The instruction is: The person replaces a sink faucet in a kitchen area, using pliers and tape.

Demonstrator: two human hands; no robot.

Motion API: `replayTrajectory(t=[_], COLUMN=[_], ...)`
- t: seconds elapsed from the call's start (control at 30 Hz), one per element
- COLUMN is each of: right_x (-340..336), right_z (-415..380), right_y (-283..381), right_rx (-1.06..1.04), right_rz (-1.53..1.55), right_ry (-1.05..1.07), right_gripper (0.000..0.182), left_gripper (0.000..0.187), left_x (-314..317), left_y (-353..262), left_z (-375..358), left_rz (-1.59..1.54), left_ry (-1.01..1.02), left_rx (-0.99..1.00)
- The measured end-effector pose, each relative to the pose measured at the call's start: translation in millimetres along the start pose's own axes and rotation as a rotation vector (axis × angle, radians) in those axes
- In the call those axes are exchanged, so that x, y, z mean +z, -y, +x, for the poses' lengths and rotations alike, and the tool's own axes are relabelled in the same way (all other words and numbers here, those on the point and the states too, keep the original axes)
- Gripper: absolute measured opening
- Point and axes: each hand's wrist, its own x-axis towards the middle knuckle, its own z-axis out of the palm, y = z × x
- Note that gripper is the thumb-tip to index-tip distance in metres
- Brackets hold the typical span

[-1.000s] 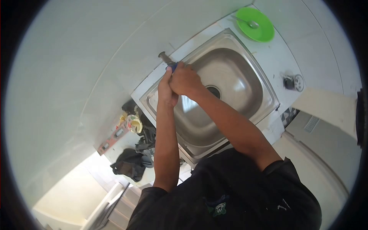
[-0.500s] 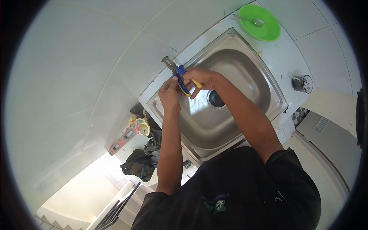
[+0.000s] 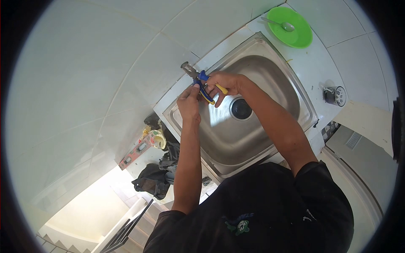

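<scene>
Above the back-left rim of the steel sink [image 3: 236, 154], I see a pair of pliers [image 3: 205, 93] with blue and yellow handles. My right hand [image 3: 225, 82] is wrapped round the handles, which are spread apart. The fingertips of my left hand [image 3: 188, 103] are closed on the blue part of the lower handle, just below the jaws. At the jaw end, a round grey metal piece [image 3: 184, 65] shows close to the tiled wall. Some right-hand fingers are hidden behind the handles.
A black drain [image 3: 241, 109] sits in the basin. On the counter are a green bowl [image 3: 300, 34] with a spoon [image 3: 287, 26] in it and a patterned cup [image 3: 339, 96]. To the left lie a red spirit level [image 3: 136, 154], a cream-coloured container [image 3: 158, 139] and a black bag [image 3: 152, 180].
The view has shifted slightly, so the sink and counter things sit a little further right and lower. Both hands keep their hold on the pliers.
</scene>
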Motion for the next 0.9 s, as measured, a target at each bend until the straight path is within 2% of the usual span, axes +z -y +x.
replayTrajectory(t=[0.27, 0.33, 0.4, 0.47, 0.53, 0.57, 0.6, 0.63, 0.67, 0.7, 0.8, 0.83, 0.9], right_x=[-1, 0, 6, 24, 57, 69, 81, 88, 94, 95, 86, 85, 77], right_z=[6, 14, 15, 15, 5, 0, -3, -4, 0, 4, 9, 8, 6], right_y=[-4, -13, -16, -13, 4, 4, 0, 3, 3, -5, -11, -13, -14], right_rx=[-0.015, -0.019, -0.015, -0.016, -0.143, -0.142, -0.106, -0.086, -0.011, -0.008, -0.120, -0.131, -0.148], right_rz=[0.119, 0.232, 0.219, 0.207, -1.007, -0.996, -1.003, -1.029, -1.008, -1.004, -0.935, -0.911, -0.878], right_ry=[0.042, 0.007, -0.024, -0.048, -0.659, -0.663, -0.776, -0.896, -0.955, -0.960, -0.978, -0.943, -0.909], right_gripper=[0.021, 0.022, 0.026, 0.029, 0.038, 0.038, 0.047, 0.056, 0.062, 0.062, 0.060, 0.057, 0.055], left_gripper=[0.025, 0.026, 0.022, 0.025, 0.028, 0.032, 0.035, 0.035, 0.039, 0.044, 0.042, 0.042, 0.045], left_x=[2, 8, 11, 5, 5, 6, 3, 2, 3, 2, 7, 5, 1], left_y=[-1, -7, -14, -6, -12, -18, -19, -19, -16, -12, -14, -13, -11], left_z=[4, -1, -8, -4, -2, -7, -15, -12, -7, -8, -14, -15, -15], left_rz=[0.010, -0.003, 0.012, 0.098, 0.185, 0.036, -0.109, -0.113, -0.181, -0.238, -0.365, -0.362, -0.138], left_ry=[0.002, -0.011, -0.085, -0.128, -0.171, -0.132, -0.097, -0.094, 0.021, 0.133, 0.222, 0.223, 0.188], left_rx=[-0.002, 0.017, -0.010, 0.016, 0.049, -0.012, -0.081, -0.071, -0.103, -0.151, -0.215, -0.216, -0.196])
